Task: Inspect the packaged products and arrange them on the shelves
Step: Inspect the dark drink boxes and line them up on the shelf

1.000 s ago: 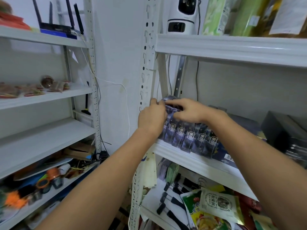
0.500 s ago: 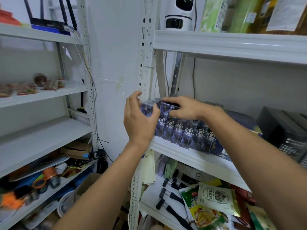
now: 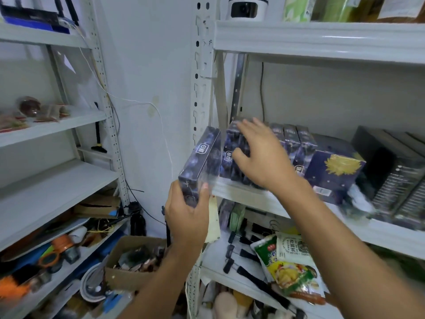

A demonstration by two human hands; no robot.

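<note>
A dark blue shrink-wrapped box (image 3: 202, 157) is out of the row, tilted in front of the shelf post, and my left hand (image 3: 187, 211) grips its lower end. A row of matching dark blue boxes (image 3: 289, 143) stands on the white middle shelf (image 3: 250, 196) of the right rack. My right hand (image 3: 259, 155) lies against the front of that row with its fingers spread and loosely bent. To the right of the row sits a larger navy box with a gold flower print (image 3: 335, 173).
Black boxes (image 3: 395, 171) fill the shelf's right end. A white security camera (image 3: 247, 8) stands on the shelf above. Snack pouches (image 3: 287, 261) and black clips lie on the lower shelf. A cardboard box of odds and ends (image 3: 135, 261) sits on the floor between the racks.
My left hand has pulled one blue box out of the row's left end, down and to the left of the post. My right hand stayed on the row and its fingers have spread.
</note>
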